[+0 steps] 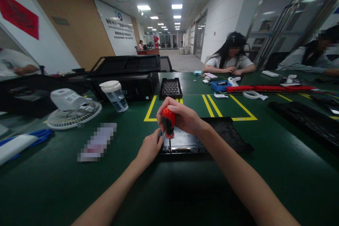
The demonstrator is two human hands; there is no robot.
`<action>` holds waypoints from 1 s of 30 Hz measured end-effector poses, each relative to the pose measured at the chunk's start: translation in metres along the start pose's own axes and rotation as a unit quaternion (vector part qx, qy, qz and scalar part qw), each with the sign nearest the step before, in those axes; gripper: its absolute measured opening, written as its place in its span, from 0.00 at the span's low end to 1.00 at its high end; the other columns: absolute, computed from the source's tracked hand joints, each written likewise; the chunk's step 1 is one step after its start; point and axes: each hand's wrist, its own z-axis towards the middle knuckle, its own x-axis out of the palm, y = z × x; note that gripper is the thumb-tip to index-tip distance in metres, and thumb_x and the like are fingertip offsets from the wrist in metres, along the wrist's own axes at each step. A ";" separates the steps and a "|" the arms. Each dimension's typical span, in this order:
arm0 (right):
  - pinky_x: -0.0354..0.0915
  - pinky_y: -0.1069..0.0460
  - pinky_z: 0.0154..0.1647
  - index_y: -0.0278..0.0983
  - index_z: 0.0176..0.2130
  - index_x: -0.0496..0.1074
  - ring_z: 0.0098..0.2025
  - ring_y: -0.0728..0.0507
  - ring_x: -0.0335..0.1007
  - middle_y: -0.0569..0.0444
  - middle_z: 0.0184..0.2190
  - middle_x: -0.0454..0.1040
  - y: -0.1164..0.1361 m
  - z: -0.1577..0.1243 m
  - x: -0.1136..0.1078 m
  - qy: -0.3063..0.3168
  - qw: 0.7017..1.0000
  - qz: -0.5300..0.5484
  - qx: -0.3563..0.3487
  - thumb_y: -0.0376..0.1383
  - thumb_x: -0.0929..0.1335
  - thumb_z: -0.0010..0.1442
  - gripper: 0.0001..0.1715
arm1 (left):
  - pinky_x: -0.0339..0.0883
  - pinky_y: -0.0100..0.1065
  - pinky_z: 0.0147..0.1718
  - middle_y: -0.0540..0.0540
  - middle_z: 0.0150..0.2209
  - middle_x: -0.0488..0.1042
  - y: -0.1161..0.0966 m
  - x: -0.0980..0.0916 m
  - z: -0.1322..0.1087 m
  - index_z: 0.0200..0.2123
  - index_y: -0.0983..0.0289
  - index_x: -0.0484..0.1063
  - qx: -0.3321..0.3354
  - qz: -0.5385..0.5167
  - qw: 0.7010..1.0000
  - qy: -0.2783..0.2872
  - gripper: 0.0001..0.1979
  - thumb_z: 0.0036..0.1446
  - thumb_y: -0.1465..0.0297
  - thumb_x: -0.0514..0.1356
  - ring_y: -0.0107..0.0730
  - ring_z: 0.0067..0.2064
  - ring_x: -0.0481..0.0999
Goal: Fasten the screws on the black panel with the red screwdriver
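Red-handled screwdriver [168,123]: upright over the left end of a black housing [227,132], handle uppermost; tip hidden, so contact cannot be told.
Right hand [184,114]: grip closed around the handle, fingers curled round its far side, thumb near the top.
Left hand [150,146]: fingertips at the housing's left edge, just beside the screwdriver; how far the grip is closed, and on what, cannot be told.
Screwdriver handling: probably light and stiff, the rounded handle smooth enough to turn in a dry palm; best held by the bulb, in line with the shaft.
Housing handling: looks rigid but thin, likely light for its breadth; take it by the outer rim, off the metallic plate [188,137] and the small parts along its near edge, which may be delicate.
Housing position: flat on the green tabletop [169,197], just nearer than the yellow tape lines.
Beyond the hands: small black gridded tray [171,96]; black computer case [124,84] to its left.
Left side: lidded cup [116,97], white fan [72,107] lying down.
Right side: blue box [219,87], white ring [251,94], long black frame [304,120].
Far side: co-worker [230,58] seated, forearms on the tabletop.
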 end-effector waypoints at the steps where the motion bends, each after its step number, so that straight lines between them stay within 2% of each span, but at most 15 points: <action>1: 0.64 0.52 0.27 0.34 0.34 0.60 0.26 0.49 0.67 0.55 0.28 0.67 0.001 0.000 0.000 0.001 1.000 -0.001 0.000 0.37 0.58 0.59 0.08 | 0.62 0.31 0.32 0.57 0.34 0.74 0.000 0.000 0.000 0.46 0.65 0.64 0.000 -0.002 1.000 0.001 0.13 0.58 0.71 0.49 0.36 0.34 0.74; 14: 0.66 0.52 0.30 0.35 0.35 0.58 0.29 0.48 0.69 0.54 0.31 0.68 0.009 -0.006 -0.002 -0.021 0.998 -0.046 0.025 0.35 0.60 0.59 0.05 | 0.63 0.30 0.34 0.56 0.34 0.74 0.000 -0.001 -0.002 0.46 0.64 0.64 0.005 -0.027 1.000 -0.004 0.13 0.57 0.71 0.50 0.35 0.35 0.74; 22: 0.66 0.51 0.34 0.35 0.34 0.59 0.31 0.49 0.69 0.54 0.32 0.69 0.016 -0.008 -0.003 -0.030 0.995 -0.096 0.015 0.33 0.61 0.59 0.04 | 0.63 0.31 0.35 0.58 0.36 0.74 -0.001 -0.002 -0.002 0.46 0.64 0.64 0.009 -0.028 1.000 -0.007 0.13 0.58 0.71 0.49 0.35 0.36 0.74; 30: 0.64 0.54 0.33 0.34 0.34 0.60 0.31 0.50 0.66 0.55 0.31 0.67 0.019 -0.009 -0.003 -0.041 0.984 -0.173 0.006 0.37 0.64 0.58 0.08 | 0.63 0.32 0.36 0.58 0.37 0.74 -0.001 0.000 -0.001 0.45 0.65 0.64 0.007 -0.021 1.000 -0.008 0.13 0.58 0.71 0.49 0.36 0.36 0.74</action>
